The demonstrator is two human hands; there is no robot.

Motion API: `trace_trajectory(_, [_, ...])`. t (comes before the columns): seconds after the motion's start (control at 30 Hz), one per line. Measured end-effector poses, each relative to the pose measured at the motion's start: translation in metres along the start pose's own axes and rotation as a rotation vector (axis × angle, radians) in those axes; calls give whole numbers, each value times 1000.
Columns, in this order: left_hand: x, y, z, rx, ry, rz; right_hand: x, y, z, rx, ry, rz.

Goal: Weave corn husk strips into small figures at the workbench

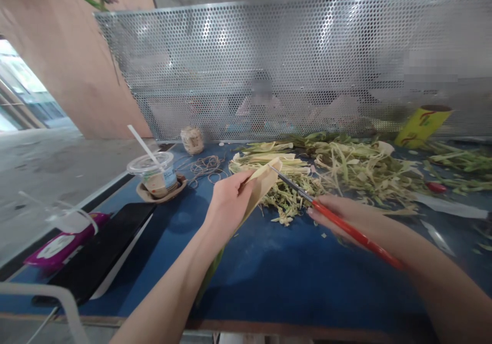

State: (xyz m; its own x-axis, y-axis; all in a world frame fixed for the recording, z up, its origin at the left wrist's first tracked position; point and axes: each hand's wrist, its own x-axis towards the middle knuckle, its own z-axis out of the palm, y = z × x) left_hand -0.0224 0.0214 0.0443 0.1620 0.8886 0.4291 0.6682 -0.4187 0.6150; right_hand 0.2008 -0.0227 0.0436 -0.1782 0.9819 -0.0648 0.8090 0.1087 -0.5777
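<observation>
My left hand [228, 203] is closed around a long, pale yellow leaf strip [265, 182], held above the blue tabletop. The strip's greener lower end hangs down beside my left forearm. In my right hand [334, 213] is a slim red-handled tool [346, 228] with a narrow metal tip; its exact kind is unclear. That tip reaches the upper end of the strip. Behind my hands lie a stack of pale leaf strips [284, 162] and a heap of small green-yellow trimmings [288, 200].
A bigger pile of shredded leaves [357, 167] spreads to the right, near a yellow tube [423, 126]. At left are a lidded cup [157, 177] with a straw, loose twine [205, 167], a black tablet-like slab [103, 246] and a purple packet [57, 251]. A perforated metal screen [269, 67] stands behind.
</observation>
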Motion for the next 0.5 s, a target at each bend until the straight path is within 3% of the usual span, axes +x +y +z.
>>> trace_trajectory(0.2, [-3,0,4,32,5,56,-8,-5,-3,16,-118,1])
trace_trajectory(0.37, [-5,0,7,22,56,90,-8,-5,1,108,-142,44])
trace_trajectory(0.5, [-3,0,4,-73,64,30,-6,-7,-1,138,-155,48])
